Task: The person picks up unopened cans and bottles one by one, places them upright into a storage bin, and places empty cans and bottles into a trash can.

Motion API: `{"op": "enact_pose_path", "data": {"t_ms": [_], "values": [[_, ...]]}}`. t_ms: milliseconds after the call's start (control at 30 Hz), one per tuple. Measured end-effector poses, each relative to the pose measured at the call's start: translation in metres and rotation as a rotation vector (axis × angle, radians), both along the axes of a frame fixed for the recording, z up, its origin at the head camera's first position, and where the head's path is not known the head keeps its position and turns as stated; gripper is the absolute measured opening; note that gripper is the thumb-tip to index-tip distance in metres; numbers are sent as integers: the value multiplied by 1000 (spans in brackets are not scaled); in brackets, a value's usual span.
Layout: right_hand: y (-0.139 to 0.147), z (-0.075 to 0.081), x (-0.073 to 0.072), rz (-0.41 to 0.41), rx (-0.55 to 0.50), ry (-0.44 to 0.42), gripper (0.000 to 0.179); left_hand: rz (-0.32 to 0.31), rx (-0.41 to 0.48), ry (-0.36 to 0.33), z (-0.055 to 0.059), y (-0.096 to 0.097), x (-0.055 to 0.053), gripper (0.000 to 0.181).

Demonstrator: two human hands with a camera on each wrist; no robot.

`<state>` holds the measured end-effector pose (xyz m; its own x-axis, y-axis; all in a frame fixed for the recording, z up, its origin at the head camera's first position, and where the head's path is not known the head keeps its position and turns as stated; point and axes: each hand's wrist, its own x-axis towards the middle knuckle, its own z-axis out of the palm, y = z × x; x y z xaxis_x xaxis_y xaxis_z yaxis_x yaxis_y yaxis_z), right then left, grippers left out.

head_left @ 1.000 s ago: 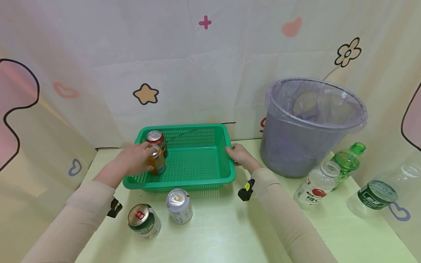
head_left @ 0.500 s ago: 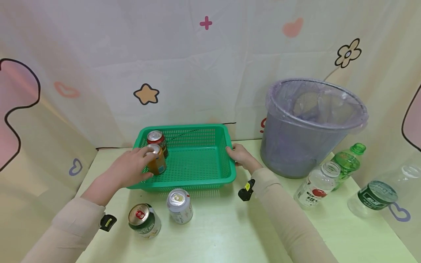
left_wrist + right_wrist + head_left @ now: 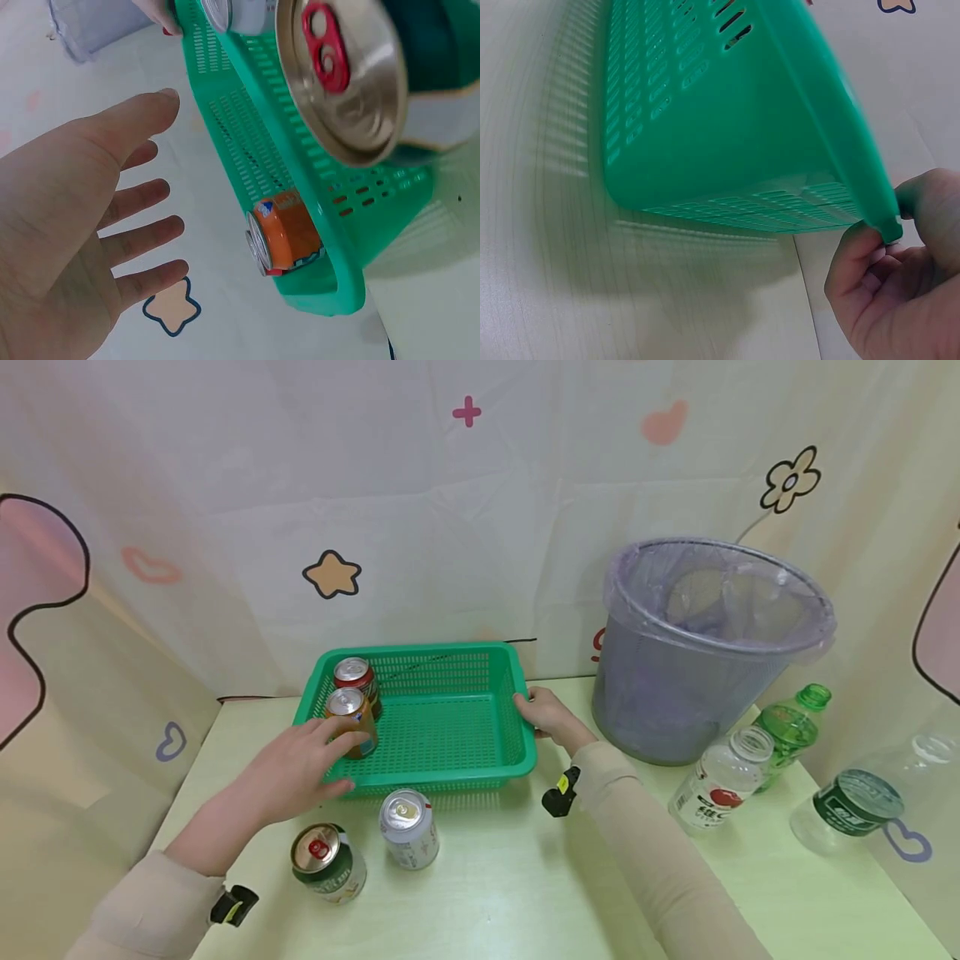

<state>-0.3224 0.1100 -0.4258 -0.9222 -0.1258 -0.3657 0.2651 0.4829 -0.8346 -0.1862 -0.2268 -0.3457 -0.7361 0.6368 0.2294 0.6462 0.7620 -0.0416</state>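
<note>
My left hand, fingers spread and holding nothing, is over the front left corner of the green plastic basket. An orange soda can stands upright inside the basket's left end, partly behind my fingers in the head view. Behind it is a red soda can. My right hand pinches the basket's right rim between thumb and fingers, as the right wrist view shows closely. On the table in front stand a green-and-white can with a red tab and a white can.
Right of the basket stands a grey waste bin with a purple liner. Nearby are a clear jar-like bottle, a green bottle and a clear bottle with a green label. A patterned curtain hangs behind the table.
My left hand has come off the orange can and drawn back toward the front left, its fingers opening. The orange can stays in the basket. My right hand keeps its hold on the rim.
</note>
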Motion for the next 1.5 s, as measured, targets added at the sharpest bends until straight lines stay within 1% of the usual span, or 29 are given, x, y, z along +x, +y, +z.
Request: {"op": "enact_pose_path", "data": {"t_ms": [167, 400, 800, 1033, 1233, 1500], "values": [[-1, 0, -1, -3, -8, 5, 41, 1, -1, -3, -1, 2, 11, 60], [-1, 0, -1, 3, -6, 9, 41, 41, 17, -62, -6, 4, 25, 64], [-1, 0, 2, 4, -6, 10, 40, 86, 46, -52, -20, 2, 50, 70], [-1, 0, 4, 3, -11, 7, 41, 126, 36, -86, -28, -2, 62, 76], [-1, 2, 4, 5, -16, 8, 39, 154, 34, -98, -35, -3, 69, 71], [0, 3, 3, 4, -2, 3, 37, 163, 48, -108, -44, -3, 73, 71]]}}
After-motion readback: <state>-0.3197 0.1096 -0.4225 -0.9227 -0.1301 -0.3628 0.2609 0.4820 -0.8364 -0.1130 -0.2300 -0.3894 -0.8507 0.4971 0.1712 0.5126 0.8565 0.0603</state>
